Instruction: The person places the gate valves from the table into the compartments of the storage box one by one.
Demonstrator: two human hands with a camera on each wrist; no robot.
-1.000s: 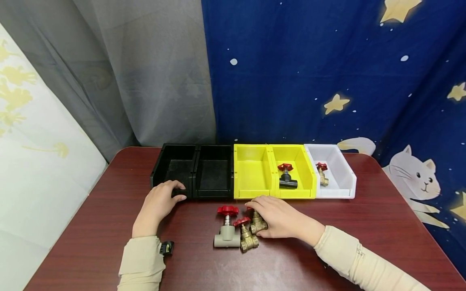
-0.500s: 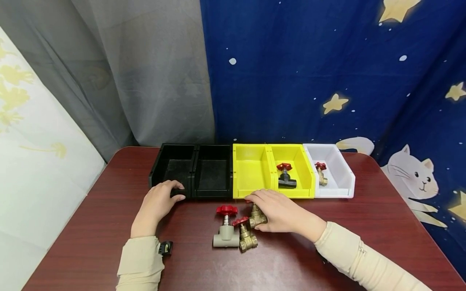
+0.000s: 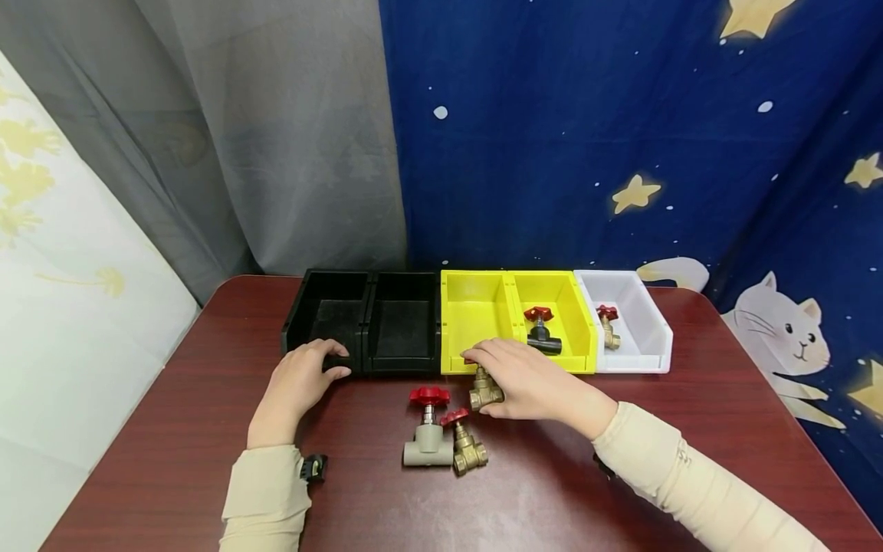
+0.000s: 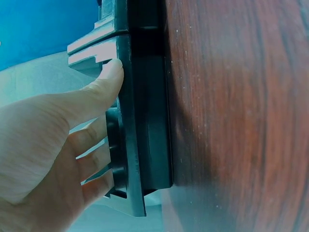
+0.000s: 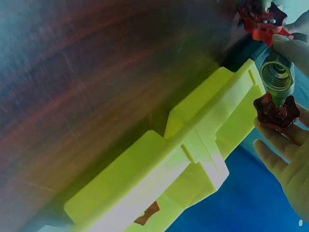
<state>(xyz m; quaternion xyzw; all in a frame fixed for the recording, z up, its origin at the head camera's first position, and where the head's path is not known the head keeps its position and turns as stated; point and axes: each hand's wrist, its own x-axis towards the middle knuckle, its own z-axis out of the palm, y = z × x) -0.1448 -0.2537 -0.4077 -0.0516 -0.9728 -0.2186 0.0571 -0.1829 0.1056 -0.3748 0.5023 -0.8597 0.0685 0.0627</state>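
My right hand [image 3: 530,380] grips a brass gate valve [image 3: 486,392] by its side, in front of the left yellow bin [image 3: 476,366]. In the right wrist view the valve's threaded opening [image 5: 277,76] and red handwheel [image 5: 276,112] show between thumb and fingers. My left hand [image 3: 298,389] pinches the front wall of the leftmost black bin [image 4: 145,116], thumb outside and fingers over the rim. On the table lie a second brass gate valve [image 3: 470,454] and a grey plastic valve [image 3: 428,448], both with red handwheels, side by side.
Bins stand in a row: another black bin [image 3: 405,366], a right yellow bin [image 3: 586,366] with a black valve [image 3: 545,342] inside, and a white bin [image 3: 645,360] with a small brass valve [image 3: 610,336]. The dark red table [image 3: 386,514] runs up to curtains behind.
My right hand has lifted the brass valve and carried it away from the other two, forward toward the left yellow bin. My left hand stays on the black bin.
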